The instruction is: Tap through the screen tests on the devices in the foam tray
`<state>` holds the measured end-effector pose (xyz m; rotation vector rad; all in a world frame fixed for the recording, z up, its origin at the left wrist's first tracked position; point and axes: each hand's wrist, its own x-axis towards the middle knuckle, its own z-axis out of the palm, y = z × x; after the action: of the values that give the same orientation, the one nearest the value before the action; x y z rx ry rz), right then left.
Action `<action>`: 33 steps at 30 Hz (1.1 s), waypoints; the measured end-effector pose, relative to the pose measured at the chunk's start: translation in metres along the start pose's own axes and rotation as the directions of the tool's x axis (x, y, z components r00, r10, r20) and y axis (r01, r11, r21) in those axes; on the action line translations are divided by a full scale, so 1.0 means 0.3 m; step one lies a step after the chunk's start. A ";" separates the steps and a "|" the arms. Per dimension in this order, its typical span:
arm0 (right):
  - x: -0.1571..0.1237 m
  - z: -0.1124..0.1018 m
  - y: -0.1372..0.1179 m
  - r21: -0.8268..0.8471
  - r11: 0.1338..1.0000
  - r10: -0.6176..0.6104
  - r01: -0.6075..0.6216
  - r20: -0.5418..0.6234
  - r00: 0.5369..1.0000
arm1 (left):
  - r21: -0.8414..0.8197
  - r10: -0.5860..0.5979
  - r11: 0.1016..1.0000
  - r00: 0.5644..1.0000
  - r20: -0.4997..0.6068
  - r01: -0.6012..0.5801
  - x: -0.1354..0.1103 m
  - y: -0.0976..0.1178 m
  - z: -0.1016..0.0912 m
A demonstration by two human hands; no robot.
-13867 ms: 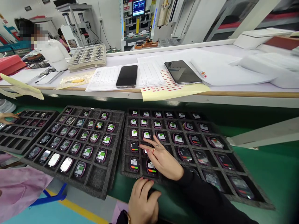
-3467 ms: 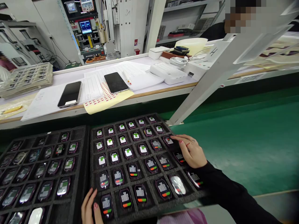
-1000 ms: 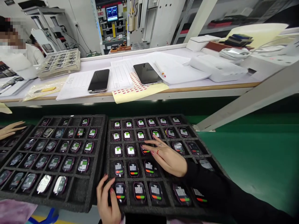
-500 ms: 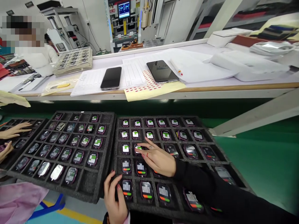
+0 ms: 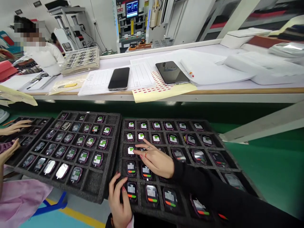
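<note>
A black foam tray (image 5: 147, 209) lies in front of me, its pockets holding smartwatches with lit screens. My right hand (image 5: 154, 160) reaches over the third row with fingers stretched out. Its fingertips are at a smartwatch (image 5: 131, 150) showing a white and green screen, and the hand partly hides the neighbouring pockets. At the tray's near left corner rests my left hand (image 5: 120, 199), fingers apart and bent over the edge, beside a smartwatch (image 5: 132, 190) with a text screen and an orange-green bar. Neither hand has lifted anything.
A second foam tray (image 5: 89, 193) of watches stands to the left. Beyond it, another person's hands (image 5: 11, 139) are over a third tray. On the bench behind lie two smartphones (image 5: 119, 78) (image 5: 172, 72), papers and a clear parts tray (image 5: 80, 61). A grey beam (image 5: 266, 125) slants at right.
My right hand has shifted left along the third row, from the second watch to the first. My left hand stays at the tray corner. The whole view has shifted slightly.
</note>
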<state>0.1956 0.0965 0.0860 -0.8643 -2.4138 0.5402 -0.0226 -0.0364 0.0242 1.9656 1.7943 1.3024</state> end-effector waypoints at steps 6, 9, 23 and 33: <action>0.057 0.059 -0.001 -0.017 0.998 -0.055 0.055 -0.004 0.998 | -0.011 0.006 1.000 1.000 0.001 -0.006 -0.003 0.003 -0.001; 0.066 0.071 0.009 -0.049 0.996 -0.074 0.075 0.029 0.997 | -0.004 0.003 1.000 1.000 -0.001 -0.003 -0.005 0.004 -0.004; 0.095 -0.017 0.099 -0.111 0.993 0.037 -0.040 -0.033 0.999 | -0.008 0.010 1.000 1.000 -0.001 -0.010 -0.003 0.005 -0.007; 0.168 0.065 0.166 -0.141 0.990 -0.025 0.024 -0.012 1.000 | -0.008 0.005 1.000 1.000 -0.010 -0.005 -0.012 0.006 -0.007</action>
<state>0.1738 0.1624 0.0614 -0.8921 -2.4698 0.3568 -0.0225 -0.0409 0.0249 1.9641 1.7873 1.3204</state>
